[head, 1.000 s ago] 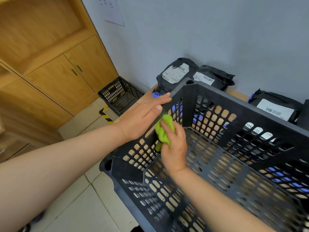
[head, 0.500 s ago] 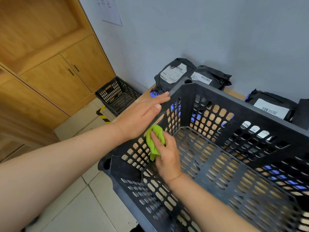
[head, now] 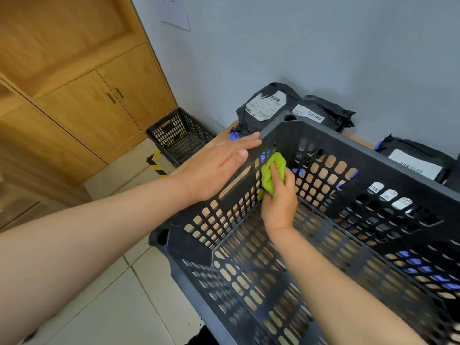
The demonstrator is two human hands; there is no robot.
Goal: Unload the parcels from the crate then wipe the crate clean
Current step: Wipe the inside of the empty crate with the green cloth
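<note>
Crate empty, 3 parcels beyond my hands by the wall; my right hand grips the green cloth against the inner side wall, left hand flat, open on the rim beside it, so brace hard and scrub every slot.

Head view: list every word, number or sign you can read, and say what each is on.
No text can be read.
White shipping labels on the black plastic parcels: barcodes and print, too small to read.
Small white stickers seen through the wall of the black plastic crate: blurred.
White paper sheet on the wall: marks cut off, unreadable.
Yellow-and-black hazard stripes on the floor: a sign, no words.
</note>
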